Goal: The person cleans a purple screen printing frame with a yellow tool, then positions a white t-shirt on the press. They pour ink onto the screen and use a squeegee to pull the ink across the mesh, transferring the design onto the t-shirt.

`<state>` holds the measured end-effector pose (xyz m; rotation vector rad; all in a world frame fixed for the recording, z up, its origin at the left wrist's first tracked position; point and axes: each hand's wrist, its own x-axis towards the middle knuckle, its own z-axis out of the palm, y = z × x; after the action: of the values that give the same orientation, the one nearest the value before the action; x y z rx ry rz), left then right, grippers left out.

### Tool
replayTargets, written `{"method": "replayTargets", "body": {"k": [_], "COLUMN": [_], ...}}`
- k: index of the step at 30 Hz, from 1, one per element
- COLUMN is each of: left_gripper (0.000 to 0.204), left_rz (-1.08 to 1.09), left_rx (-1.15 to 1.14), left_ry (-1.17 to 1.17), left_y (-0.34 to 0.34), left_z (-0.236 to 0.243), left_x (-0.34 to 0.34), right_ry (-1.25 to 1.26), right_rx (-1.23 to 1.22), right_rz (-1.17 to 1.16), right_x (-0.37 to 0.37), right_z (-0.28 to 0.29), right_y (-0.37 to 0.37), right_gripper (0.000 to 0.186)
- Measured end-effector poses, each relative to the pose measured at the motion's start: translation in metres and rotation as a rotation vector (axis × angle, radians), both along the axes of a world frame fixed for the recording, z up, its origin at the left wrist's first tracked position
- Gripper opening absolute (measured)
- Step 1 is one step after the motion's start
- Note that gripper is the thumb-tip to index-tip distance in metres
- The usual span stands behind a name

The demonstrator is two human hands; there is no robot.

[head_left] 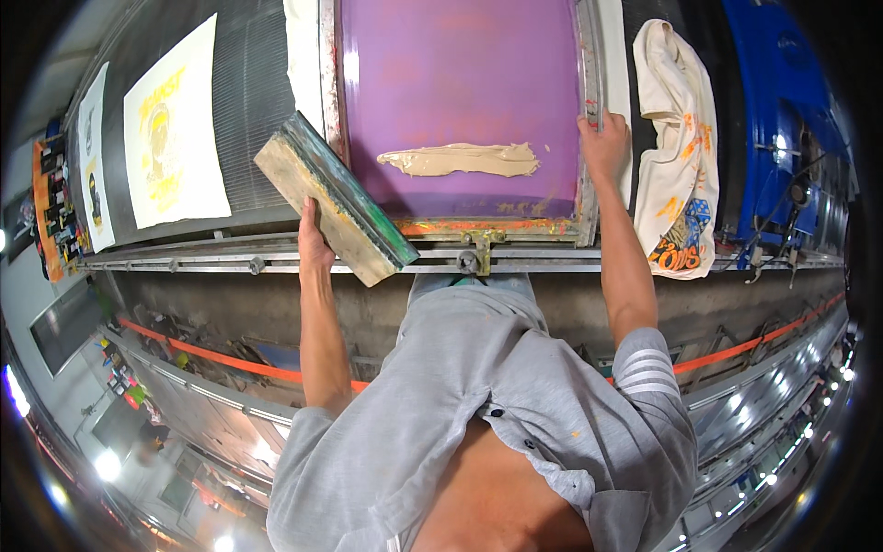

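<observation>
My left hand [315, 241] is closed on a squeegee [333, 204], a wide wooden one with a dark green blade edge, held slanted off the left corner of a printing screen. The purple mesh [460, 87] of this screen lies in a metal frame [589, 198] in front of me. A thick band of beige ink [460, 160] stretches across the near part of the mesh. My right hand [604, 143] is wrapped round the right side of the frame. Its palm side is hidden.
Left of the screen, a white printed sheet [179, 124] with a yellow design lies on the dark ribbed table [248, 138]. At right lies a folded cream garment [679, 166] with orange and blue print, beside blue equipment [782, 110]. A metal rail [552, 260] runs along the near edge.
</observation>
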<state>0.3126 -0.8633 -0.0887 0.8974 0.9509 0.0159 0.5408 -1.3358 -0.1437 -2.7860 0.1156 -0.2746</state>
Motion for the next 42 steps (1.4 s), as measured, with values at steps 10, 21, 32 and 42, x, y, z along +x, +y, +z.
{"method": "replayTargets", "body": {"k": [10,21,32,42], "left_gripper": [0.043,0.037,0.039,0.035], "left_rz": [-0.519,-0.858,-1.229,-1.386], "left_rx": [0.416,1.949,1.578,1.515], "left_ry": [0.035,-0.516,-0.2,-0.096], "left_y": [-0.035,-0.196,-0.201,-0.218], "left_z": [0.101,0.0,0.029,0.032], "left_x": [0.057,0.08,0.094,0.073], "right_ry": [-0.119,-0.132,-0.159,-0.152], "right_rx": [0.038,0.343,0.347,0.316], "right_rz": [-0.048,-0.115,-0.099,-0.091], "right_x": [-0.003,0.002,0.0,-0.003], "right_z": [-0.019,-0.028,-0.025,-0.022], "right_y": [-0.002,0.0,0.001,-0.003], "right_gripper": [0.046,0.039,0.043,0.044]}}
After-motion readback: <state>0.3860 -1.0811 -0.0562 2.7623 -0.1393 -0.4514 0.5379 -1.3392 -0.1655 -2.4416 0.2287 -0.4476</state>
